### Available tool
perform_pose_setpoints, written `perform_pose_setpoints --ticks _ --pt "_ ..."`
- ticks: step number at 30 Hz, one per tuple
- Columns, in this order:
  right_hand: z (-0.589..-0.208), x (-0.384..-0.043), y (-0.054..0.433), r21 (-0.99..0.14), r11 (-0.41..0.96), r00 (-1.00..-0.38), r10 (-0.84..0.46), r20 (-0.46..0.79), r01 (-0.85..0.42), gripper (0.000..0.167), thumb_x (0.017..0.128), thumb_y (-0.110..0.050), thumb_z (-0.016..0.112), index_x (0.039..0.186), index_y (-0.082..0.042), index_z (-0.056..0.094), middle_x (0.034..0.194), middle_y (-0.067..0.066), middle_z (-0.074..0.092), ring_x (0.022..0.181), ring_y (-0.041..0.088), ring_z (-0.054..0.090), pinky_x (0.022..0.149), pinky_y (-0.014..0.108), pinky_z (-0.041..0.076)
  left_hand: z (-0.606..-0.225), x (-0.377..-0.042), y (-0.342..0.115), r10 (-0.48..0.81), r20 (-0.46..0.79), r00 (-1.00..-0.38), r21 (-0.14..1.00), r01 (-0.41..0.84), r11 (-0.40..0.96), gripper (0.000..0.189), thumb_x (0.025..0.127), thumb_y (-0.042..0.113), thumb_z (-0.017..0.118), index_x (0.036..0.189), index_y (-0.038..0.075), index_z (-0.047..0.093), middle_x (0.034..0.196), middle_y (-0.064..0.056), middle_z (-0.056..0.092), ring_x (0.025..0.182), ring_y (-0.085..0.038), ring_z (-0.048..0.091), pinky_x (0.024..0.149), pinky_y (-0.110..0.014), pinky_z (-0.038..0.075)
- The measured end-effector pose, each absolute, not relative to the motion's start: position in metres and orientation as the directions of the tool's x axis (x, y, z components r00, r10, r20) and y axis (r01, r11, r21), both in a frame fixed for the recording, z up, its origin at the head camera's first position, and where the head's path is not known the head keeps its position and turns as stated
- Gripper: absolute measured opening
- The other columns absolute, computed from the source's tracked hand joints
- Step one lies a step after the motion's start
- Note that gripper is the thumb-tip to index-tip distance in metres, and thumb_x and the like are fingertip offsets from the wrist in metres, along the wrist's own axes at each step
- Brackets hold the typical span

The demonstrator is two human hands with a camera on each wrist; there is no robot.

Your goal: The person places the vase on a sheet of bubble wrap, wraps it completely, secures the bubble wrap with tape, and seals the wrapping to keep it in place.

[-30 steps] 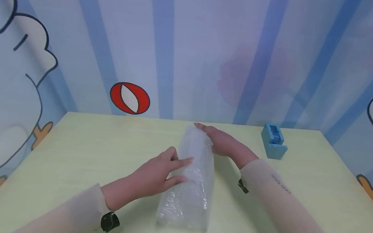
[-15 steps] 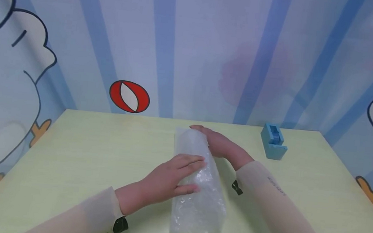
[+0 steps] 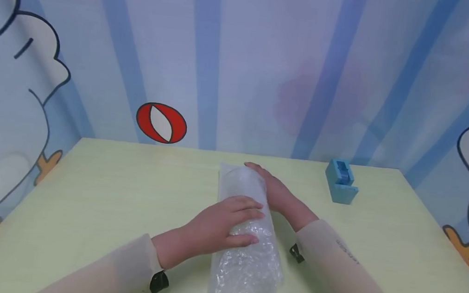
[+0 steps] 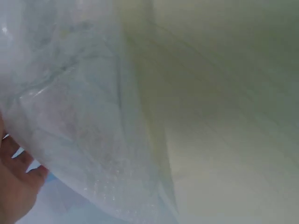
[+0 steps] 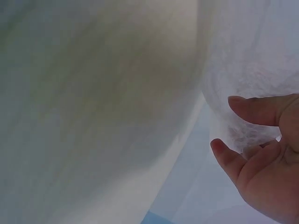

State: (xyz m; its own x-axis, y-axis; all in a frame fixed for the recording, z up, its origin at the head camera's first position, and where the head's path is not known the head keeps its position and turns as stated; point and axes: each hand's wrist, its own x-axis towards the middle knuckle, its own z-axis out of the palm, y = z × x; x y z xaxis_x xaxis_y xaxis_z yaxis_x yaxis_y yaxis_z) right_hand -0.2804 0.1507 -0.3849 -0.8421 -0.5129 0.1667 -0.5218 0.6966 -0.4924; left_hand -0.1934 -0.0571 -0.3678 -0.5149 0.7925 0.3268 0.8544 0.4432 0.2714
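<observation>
A folded bundle of clear bubble wrap (image 3: 244,268) lies lengthwise on the pale yellow table, in the middle of the head view. My left hand (image 3: 219,224) rests across its top from the left, fingers extended and spread a little. At the far right side of the bundle, my right hand (image 3: 274,189) touches the plastic with fingers reaching over its far end. In the right wrist view, the right thumb and fingers (image 5: 261,112) stand apart beside the bubble wrap. The left wrist view shows the wrap's glossy side (image 4: 79,116) close up. What lies inside the bundle is hidden.
A blue tape dispenser (image 3: 341,181) stands at the back right of the table (image 3: 131,179). Behind the table rises a striped blue backdrop (image 3: 250,64) with printed cartoon figures and a red and white ball.
The near end of the bubble wrap has shifted right and toward me. My left hand has slid right and farther over the top, its fingers now flatter. The right hand has stayed near the far end.
</observation>
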Motion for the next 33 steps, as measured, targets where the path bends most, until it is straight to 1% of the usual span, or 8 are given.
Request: perform_pose_setpoints --ticks 3,9,13,18,22,25,28,33 --pt "-0.385 -0.280 0.151 -0.506 0.695 -0.849 -0.501 0.168 -0.511 0.065 0.098 -0.012 0.063 0.154 0.001 0.034 0.157 0.028 0.042 0.138 0.049 0.049 0.110 0.061 0.046 -0.369 -0.192 -0.056 0.821 0.327 -0.468 0.177 0.884 0.434 0.053 0.098 0.036 0.067 0.142 0.008 0.059 0.149 -0.007 0.059 0.141 -0.025 0.052 0.117 -0.039 0.046" --pt "-0.385 -0.283 0.149 -0.513 0.701 -0.853 -0.503 0.136 -0.495 0.067 0.098 -0.013 0.063 0.157 0.000 0.032 0.157 0.028 0.042 0.142 0.048 0.046 0.112 0.061 0.044 -0.378 -0.190 -0.057 0.820 0.340 -0.461 0.228 0.886 0.403 0.050 0.100 0.032 0.064 0.144 0.010 0.056 0.150 -0.006 0.056 0.144 -0.025 0.048 0.121 -0.043 0.041" --pt "-0.382 -0.285 0.155 -0.493 0.725 -0.862 -0.494 0.114 -0.481 0.069 0.101 -0.014 0.059 0.160 -0.001 0.026 0.158 0.028 0.041 0.146 0.047 0.042 0.118 0.059 0.039 -0.382 -0.189 -0.055 0.807 0.384 -0.449 0.193 0.894 0.405 0.046 0.100 0.031 0.065 0.140 0.010 0.058 0.146 -0.005 0.059 0.142 -0.023 0.050 0.121 -0.041 0.041" --pt "-0.369 -0.276 0.165 -0.438 0.771 -0.884 -0.436 0.169 -0.463 0.065 0.098 0.006 0.051 0.159 0.001 0.029 0.160 0.029 0.038 0.148 0.047 0.037 0.120 0.061 0.036 -0.383 -0.188 -0.055 0.800 0.394 -0.452 0.193 0.892 0.409 0.045 0.099 0.030 0.065 0.139 0.010 0.058 0.145 -0.006 0.060 0.141 -0.023 0.050 0.121 -0.041 0.042" --pt "-0.360 -0.254 0.168 -0.287 0.785 -0.832 -0.483 0.272 -0.549 0.061 0.093 0.017 0.046 0.152 0.000 0.044 0.155 0.025 0.048 0.143 0.044 0.047 0.114 0.058 0.045 -0.382 -0.187 -0.053 0.807 0.374 -0.457 0.187 0.890 0.417 0.046 0.101 0.032 0.063 0.141 0.011 0.057 0.147 -0.005 0.059 0.143 -0.023 0.050 0.121 -0.042 0.042" --pt "-0.358 -0.241 0.167 -0.201 0.771 -0.794 -0.560 0.237 -0.604 0.059 0.094 0.014 0.048 0.151 0.000 0.046 0.156 0.022 0.049 0.141 0.041 0.051 0.111 0.054 0.049 -0.381 -0.186 -0.053 0.818 0.365 -0.445 0.121 0.894 0.432 0.049 0.101 0.035 0.061 0.144 0.011 0.056 0.150 -0.004 0.058 0.145 -0.023 0.049 0.121 -0.041 0.042" --pt "-0.359 -0.236 0.165 -0.231 0.756 -0.790 -0.587 0.174 -0.613 0.059 0.095 0.013 0.045 0.153 0.001 0.043 0.159 0.021 0.045 0.144 0.040 0.048 0.112 0.053 0.047 -0.378 -0.185 -0.054 0.835 0.353 -0.422 0.002 0.893 0.450 0.052 0.103 0.037 0.059 0.147 0.010 0.053 0.153 -0.005 0.056 0.147 -0.023 0.048 0.120 -0.041 0.043" --pt "-0.363 -0.240 0.162 -0.283 0.741 -0.792 -0.584 0.178 -0.610 0.058 0.096 0.014 0.042 0.153 0.002 0.043 0.159 0.023 0.045 0.146 0.042 0.045 0.116 0.055 0.042 -0.378 -0.183 -0.055 0.881 0.365 -0.300 -0.201 0.899 0.389 0.047 0.105 0.032 0.058 0.146 0.011 0.056 0.151 -0.004 0.058 0.143 -0.019 0.052 0.118 -0.035 0.045"
